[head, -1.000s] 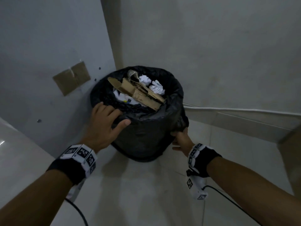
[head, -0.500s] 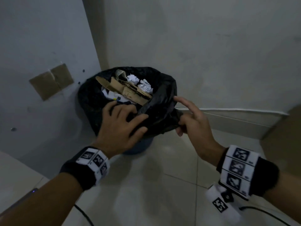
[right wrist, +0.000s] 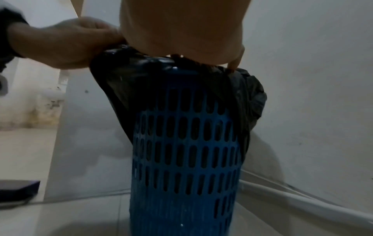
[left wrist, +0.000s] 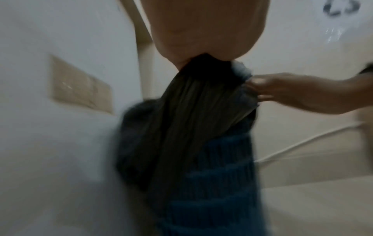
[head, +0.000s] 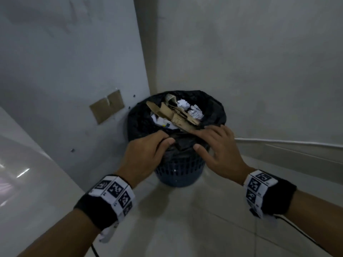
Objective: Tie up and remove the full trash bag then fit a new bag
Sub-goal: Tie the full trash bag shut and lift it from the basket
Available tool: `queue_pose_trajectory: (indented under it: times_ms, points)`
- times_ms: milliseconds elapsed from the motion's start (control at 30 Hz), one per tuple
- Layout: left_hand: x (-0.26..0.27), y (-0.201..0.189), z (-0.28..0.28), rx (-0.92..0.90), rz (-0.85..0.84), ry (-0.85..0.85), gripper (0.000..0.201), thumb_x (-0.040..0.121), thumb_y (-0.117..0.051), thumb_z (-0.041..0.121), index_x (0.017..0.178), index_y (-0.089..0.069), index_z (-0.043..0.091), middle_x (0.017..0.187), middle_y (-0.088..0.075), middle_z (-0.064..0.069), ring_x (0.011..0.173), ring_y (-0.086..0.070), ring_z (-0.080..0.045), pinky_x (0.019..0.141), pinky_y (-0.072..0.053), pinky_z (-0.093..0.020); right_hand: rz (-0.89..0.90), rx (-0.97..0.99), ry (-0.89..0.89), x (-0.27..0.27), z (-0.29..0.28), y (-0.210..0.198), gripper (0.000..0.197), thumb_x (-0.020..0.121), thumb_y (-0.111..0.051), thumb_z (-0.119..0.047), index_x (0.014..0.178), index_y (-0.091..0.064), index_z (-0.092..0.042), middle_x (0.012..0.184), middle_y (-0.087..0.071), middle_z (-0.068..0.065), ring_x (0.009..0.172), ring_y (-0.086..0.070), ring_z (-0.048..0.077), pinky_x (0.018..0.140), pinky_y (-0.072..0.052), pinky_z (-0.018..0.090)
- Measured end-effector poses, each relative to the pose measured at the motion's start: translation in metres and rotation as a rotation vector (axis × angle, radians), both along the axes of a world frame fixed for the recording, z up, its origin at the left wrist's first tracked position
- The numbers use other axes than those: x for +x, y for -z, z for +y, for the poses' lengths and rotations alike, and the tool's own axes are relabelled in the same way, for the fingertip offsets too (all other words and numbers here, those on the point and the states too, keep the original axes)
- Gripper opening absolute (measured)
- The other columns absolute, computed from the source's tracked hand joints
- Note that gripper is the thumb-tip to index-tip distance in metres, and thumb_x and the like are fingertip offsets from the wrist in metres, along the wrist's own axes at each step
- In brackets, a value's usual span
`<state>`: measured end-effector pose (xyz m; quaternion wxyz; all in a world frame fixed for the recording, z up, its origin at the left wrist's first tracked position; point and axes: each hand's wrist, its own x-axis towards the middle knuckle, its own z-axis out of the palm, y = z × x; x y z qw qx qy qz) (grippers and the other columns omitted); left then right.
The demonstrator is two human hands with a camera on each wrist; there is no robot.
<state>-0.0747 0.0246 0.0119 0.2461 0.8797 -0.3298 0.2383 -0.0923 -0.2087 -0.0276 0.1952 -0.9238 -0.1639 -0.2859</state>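
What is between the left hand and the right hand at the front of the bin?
Bunched black trash bag plastic lies between the left hand and the right hand; the head view shows it above the blue bin.

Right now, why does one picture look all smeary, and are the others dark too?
Left wrist view: motion blur smears the black trash bag and blue bin. Right wrist view: sharper, the bin's slots clear. Head view: dim, wide-angle bending the walls, glare on the white surface at left.
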Motion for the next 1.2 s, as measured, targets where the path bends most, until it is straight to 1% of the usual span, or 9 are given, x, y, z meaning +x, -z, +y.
queue_pose_trajectory:
  times_ms: [100, 300, 400, 633, 700, 800, 933, 1067, 1200]
  points:
    - [0.018, -0.011, 0.017, 0.090, -0.200, -0.045, 0.048, 0.100, -0.031, 0.043, 0.082, -0.065, 0.014, 0.074, -0.065, -0.001, 0.062, -0.058, -0.015, 0.056, -0.042, -0.023, -0.075, -0.139, 0.030, 0.001, 0.007, 0.005, 0.040, 0.097, -0.037, -0.048, 0.112, -0.065, -0.023, 0.105, -0.066, -0.005, 0.102, -0.055, 0.024, 0.100, -0.034, 0.044]
    - [0.047, -0.010, 0.010, -0.021, -0.247, -0.241, 0.025, 0.095, -0.054, 0.032, 0.093, -0.071, 0.014, 0.089, -0.057, -0.008, 0.081, -0.053, -0.027, 0.068, -0.041, -0.039, -0.058, -0.081, 0.141, -0.014, 0.038, 0.004, 0.042, 0.098, -0.028, -0.054, 0.099, -0.060, -0.027, 0.091, -0.061, -0.008, 0.086, -0.052, 0.020, 0.080, -0.031, 0.037]
    - [0.028, -0.002, -0.014, -0.113, -0.290, -0.120, 0.025, 0.097, -0.048, 0.025, 0.100, -0.069, 0.010, 0.097, -0.061, -0.009, 0.087, -0.056, -0.027, 0.072, -0.043, -0.040, -0.018, 0.011, 0.147, -0.016, 0.030, -0.001, 0.036, 0.096, -0.032, -0.054, 0.101, -0.057, -0.029, 0.094, -0.058, -0.009, 0.088, -0.050, 0.017, 0.078, -0.030, 0.034]
    - [0.003, 0.024, -0.054, 0.173, 0.016, -0.044, 0.054, 0.097, -0.019, 0.057, 0.123, -0.054, 0.024, 0.119, -0.058, 0.005, 0.100, -0.056, -0.016, 0.076, -0.039, -0.031, -0.172, 0.517, 0.208, -0.017, -0.015, -0.018, 0.013, 0.095, -0.045, -0.035, 0.102, -0.048, -0.025, 0.096, -0.053, 0.000, 0.088, -0.053, 0.021, 0.078, -0.044, 0.042]
    - [0.005, 0.026, -0.056, 0.167, -0.005, -0.065, 0.053, 0.096, -0.019, 0.060, 0.109, -0.058, 0.026, 0.099, -0.063, 0.008, 0.082, -0.058, -0.015, 0.068, -0.037, -0.029, -0.013, 0.810, 0.400, -0.005, -0.033, -0.012, 0.018, 0.096, -0.043, -0.040, 0.103, -0.041, -0.024, 0.101, -0.051, 0.006, 0.087, -0.052, 0.023, 0.079, -0.047, 0.045]
    - [0.007, 0.028, -0.055, 0.160, -0.047, -0.078, 0.057, 0.095, -0.020, 0.062, 0.090, -0.065, 0.027, 0.078, -0.066, 0.010, 0.068, -0.056, -0.013, 0.062, -0.036, -0.027, 0.613, 1.272, 0.683, 0.007, -0.050, -0.008, 0.052, 0.094, -0.030, -0.061, 0.114, -0.041, -0.014, 0.106, -0.051, 0.012, 0.079, -0.050, 0.026, 0.068, -0.043, 0.036]
    - [0.011, 0.029, -0.055, 0.174, -0.030, -0.097, 0.070, 0.090, -0.014, 0.072, 0.076, -0.064, 0.026, 0.067, -0.062, 0.008, 0.061, -0.053, -0.012, 0.059, -0.031, -0.026, 1.107, 1.544, 0.514, 0.009, -0.054, -0.013, 0.064, 0.090, -0.033, -0.068, 0.085, -0.051, -0.007, 0.071, -0.055, 0.013, 0.056, -0.046, 0.023, 0.053, -0.036, 0.024]
    - [0.015, 0.029, -0.053, 0.154, -0.016, -0.103, 0.070, 0.088, -0.014, 0.075, 0.064, -0.058, 0.025, 0.057, -0.055, 0.007, 0.054, -0.048, -0.011, 0.056, -0.032, -0.026, 0.919, 1.544, 0.440, 0.011, -0.054, -0.011, 0.036, 0.096, -0.038, -0.022, 0.062, -0.033, -0.016, 0.056, -0.034, 0.003, 0.048, -0.030, 0.015, 0.045, -0.028, 0.018]
    - [0.017, 0.028, -0.051, 0.128, -0.041, -0.087, 0.068, 0.088, -0.019, 0.074, 0.053, -0.049, 0.024, 0.048, -0.045, 0.007, 0.047, -0.039, -0.009, 0.052, -0.027, -0.026, 0.421, 1.590, 0.479, 0.009, -0.067, -0.028, 0.032, 0.091, -0.038, -0.009, 0.059, -0.036, -0.015, 0.051, -0.035, 0.003, 0.042, -0.032, 0.015, 0.043, -0.028, 0.023]
